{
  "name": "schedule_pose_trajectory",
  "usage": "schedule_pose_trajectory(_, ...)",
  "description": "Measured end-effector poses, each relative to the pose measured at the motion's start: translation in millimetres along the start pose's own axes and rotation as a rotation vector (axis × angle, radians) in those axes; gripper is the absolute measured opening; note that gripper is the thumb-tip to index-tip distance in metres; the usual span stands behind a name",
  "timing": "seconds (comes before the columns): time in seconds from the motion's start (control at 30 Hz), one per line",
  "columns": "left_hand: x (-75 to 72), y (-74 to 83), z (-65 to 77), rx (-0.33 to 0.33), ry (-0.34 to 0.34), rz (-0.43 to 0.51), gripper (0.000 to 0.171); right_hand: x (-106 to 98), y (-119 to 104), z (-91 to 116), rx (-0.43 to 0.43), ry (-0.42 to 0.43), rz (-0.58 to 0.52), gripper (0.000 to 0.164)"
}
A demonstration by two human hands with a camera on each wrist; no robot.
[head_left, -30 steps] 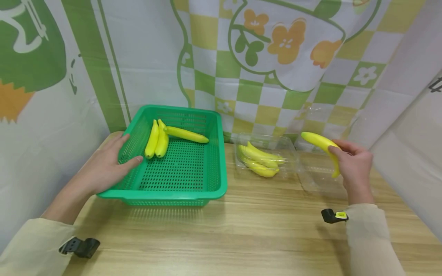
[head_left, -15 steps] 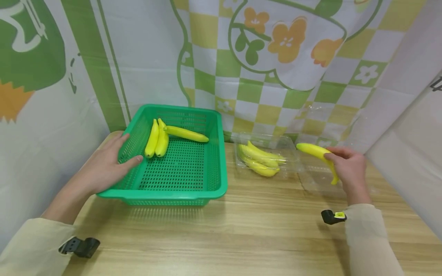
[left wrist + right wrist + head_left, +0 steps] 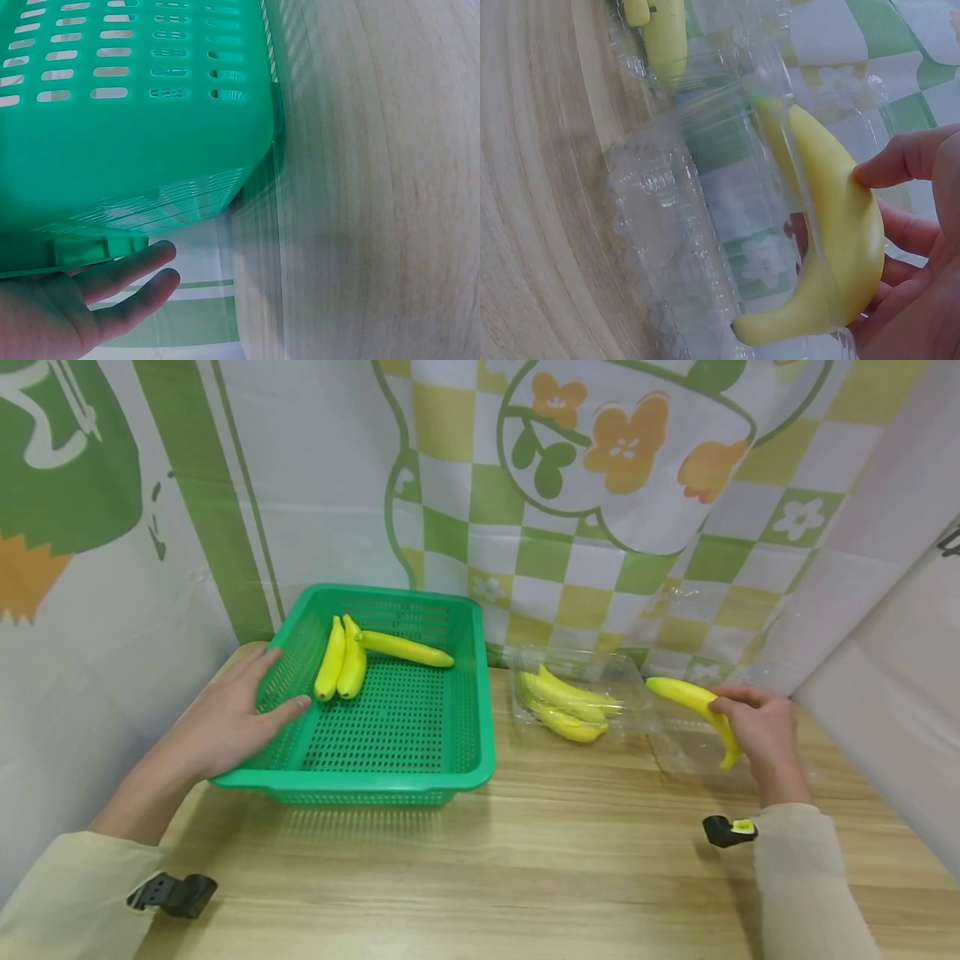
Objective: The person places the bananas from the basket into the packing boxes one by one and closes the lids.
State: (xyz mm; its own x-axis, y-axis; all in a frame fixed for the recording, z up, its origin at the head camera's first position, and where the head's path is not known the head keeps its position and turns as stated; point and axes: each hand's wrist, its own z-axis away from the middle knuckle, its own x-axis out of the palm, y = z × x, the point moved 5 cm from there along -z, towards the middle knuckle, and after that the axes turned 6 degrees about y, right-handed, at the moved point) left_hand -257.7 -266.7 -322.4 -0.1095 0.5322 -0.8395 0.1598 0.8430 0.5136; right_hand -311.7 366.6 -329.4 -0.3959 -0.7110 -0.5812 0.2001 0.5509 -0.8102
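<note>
My left hand (image 3: 236, 714) rests across the left rim of the green plastic basket (image 3: 375, 782), thumb over the inner side and fingers straight along the outside. In the left wrist view, two fingers (image 3: 139, 289) stretch out below the rim. Three yellow bananas (image 3: 403, 649) lie in the basket's far left part. My right hand (image 3: 761, 735) holds another banana (image 3: 686, 695) between thumb and fingers, its green tip pointing left. In the right wrist view, a clear plastic wall (image 3: 799, 150) crosses in front of part of this banana (image 3: 847, 225).
Between the basket and my right hand stands a clear plastic box (image 3: 517, 727) with several bananas (image 3: 573, 727) in it. Another clear plastic section (image 3: 678, 768) lies to its right. A patterned cloth (image 3: 540, 560) hangs behind the wooden table (image 3: 480, 877).
My right hand has come down with the banana, lower over the clear plastic on the right. The left hand stays at the basket's rim.
</note>
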Motion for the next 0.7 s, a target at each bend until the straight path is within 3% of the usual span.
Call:
schedule_pose_trajectory(0.4,-0.4,-0.1,0.1,-0.008,-0.004,-0.006,0.093,0.3,2.0,-0.6,-0.026,-0.024,0.009,0.037)
schedule_pose_trajectory(0.7,-1.1,1.0,0.4,-0.004,-0.005,-0.002,0.092,4.0,4.6,0.8,-0.062,-0.09,0.053,0.048)
